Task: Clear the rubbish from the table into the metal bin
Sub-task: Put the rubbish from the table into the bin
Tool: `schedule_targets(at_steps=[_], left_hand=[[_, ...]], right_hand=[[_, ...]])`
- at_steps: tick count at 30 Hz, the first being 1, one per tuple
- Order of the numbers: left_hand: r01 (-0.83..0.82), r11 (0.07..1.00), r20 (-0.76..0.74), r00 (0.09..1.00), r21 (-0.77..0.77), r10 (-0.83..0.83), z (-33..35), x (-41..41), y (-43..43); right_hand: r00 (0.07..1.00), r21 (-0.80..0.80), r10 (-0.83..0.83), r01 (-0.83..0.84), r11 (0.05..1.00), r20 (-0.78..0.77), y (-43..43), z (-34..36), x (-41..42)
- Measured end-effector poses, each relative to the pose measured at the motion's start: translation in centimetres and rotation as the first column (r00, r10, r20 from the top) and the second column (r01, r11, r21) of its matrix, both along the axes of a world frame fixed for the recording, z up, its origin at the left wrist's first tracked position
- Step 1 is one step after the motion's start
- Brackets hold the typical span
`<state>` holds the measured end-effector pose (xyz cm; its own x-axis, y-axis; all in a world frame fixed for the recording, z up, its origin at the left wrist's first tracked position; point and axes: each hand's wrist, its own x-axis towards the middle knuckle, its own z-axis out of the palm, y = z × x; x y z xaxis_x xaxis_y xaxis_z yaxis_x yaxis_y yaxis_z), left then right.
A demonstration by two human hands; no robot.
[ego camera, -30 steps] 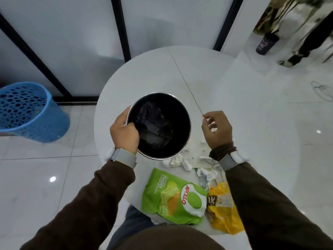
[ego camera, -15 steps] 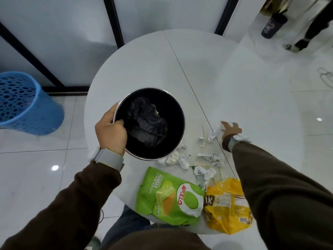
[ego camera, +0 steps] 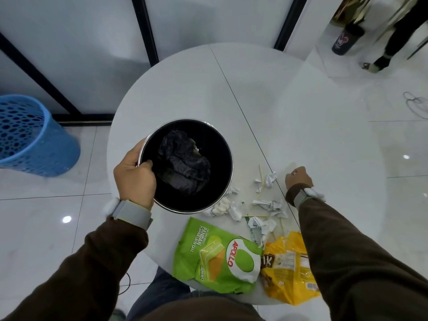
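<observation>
The metal bin (ego camera: pixel 228 144), black inside with a crumpled black bag (ego camera: pixel 183 167) at its bottom, is over the left part of the round white table (ego camera: pixel 196 89). My left hand (ego camera: pixel 135 179) grips its near-left rim, thumb inside. Right of the bin lie several crumpled paper scraps (ego camera: pixel 266 205) and thin wooden sticks (ego camera: pixel 261 179). My right hand (ego camera: pixel 298 180) is down on the table just right of them, fingers curled under, with a white scrap showing at the fingertips. A green Apollo packet (ego camera: pixel 217 256) and a yellow packet (ego camera: pixel 287 267) lie at the near edge.
A blue perforated plastic basket (ego camera: pixel 27 135) stands on the tiled floor to the left. Glass partitions with black frames back the table. At the top right a person's legs (ego camera: pixel 393 31) and a dark cup-shaped bin (ego camera: pixel 345 40) are on the floor.
My right hand dropped from above the scraps to the table right of them and curled its fingers there. My left hand kept hold of the bin's rim; the bin shifted slightly left.
</observation>
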<state>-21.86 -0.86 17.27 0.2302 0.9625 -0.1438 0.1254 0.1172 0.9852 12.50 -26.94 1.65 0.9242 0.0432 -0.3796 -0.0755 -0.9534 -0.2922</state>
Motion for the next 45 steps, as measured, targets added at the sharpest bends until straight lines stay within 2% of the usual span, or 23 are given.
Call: schedule_targets(at_steps=[4, 7, 10, 15, 19, 22, 27, 35, 39, 42, 45], left_hand=[[-0.008, 1.0, 0.008, 1.0, 0.007, 0.008, 0.3, -0.6, -0.1], [-0.022, 1.0, 0.012, 1.0, -0.005, 0.022, 0.4, -1.1, -0.2], [-0.022, 1.0, -0.004, 1.0, 0.011, 0.022, 0.7, -1.5, -0.3], [-0.018, 1.0, -0.013, 1.0, 0.018, 0.018, 0.7, -2.1, -0.2], [-0.021, 1.0, -0.011, 1.0, 0.008, 0.021, 0.7, -2.3, -0.3], [-0.022, 1.0, 0.003, 1.0, -0.005, 0.022, 0.5, -2.4, -0.3], [-0.015, 1.0, 0.014, 1.0, -0.007, 0.015, 0.6, -2.4, -0.5], [-0.012, 1.0, 0.034, 0.999, 0.003, 0.012, 0.3, -2.6, -1.0], [-0.014, 1.0, 0.034, 0.999, -0.001, 0.015, 0.4, -2.7, -1.3], [-0.021, 1.0, 0.036, 0.999, -0.014, 0.022, 0.6, -2.8, -1.6], [-0.015, 1.0, 0.028, 1.0, 0.002, 0.015, 1.1, -2.8, -2.0]], right_hand=[[0.992, 0.178, -0.114, 0.105, 0.978, 0.043, 0.6, 0.3, -1.0], [0.992, 0.261, -0.09, 0.11, 0.959, -0.087, 1.2, 0.1, -1.7], [0.983, 0.21, 0.021, 0.018, 0.978, -0.183, 1.9, -0.3, -2.5], [0.959, 0.077, 0.176, -0.163, 0.984, -0.221, 2.0, -1.1, -2.9], [0.952, 0.049, 0.2, -0.194, 0.98, -0.231, 1.6, -1.4, -2.9], [0.969, 0.05, 0.171, -0.165, 0.985, -0.177, 1.7, -0.9, -3.5], [0.99, 0.204, 0.067, -0.041, 0.978, -0.121, 0.1, -0.5, -3.1], [0.972, 0.232, 0.228, -0.235, 0.944, 0.057, -4.6, 2.3, -5.5], [0.917, 0.136, 0.399, -0.392, 0.91, -0.024, -5.9, 1.1, -6.4], [0.896, 0.018, 0.439, -0.439, 0.898, -0.068, -6.1, -0.4, -7.1], [0.872, -0.02, 0.471, -0.477, 0.879, -0.131, -5.7, -2.4, -7.8]])
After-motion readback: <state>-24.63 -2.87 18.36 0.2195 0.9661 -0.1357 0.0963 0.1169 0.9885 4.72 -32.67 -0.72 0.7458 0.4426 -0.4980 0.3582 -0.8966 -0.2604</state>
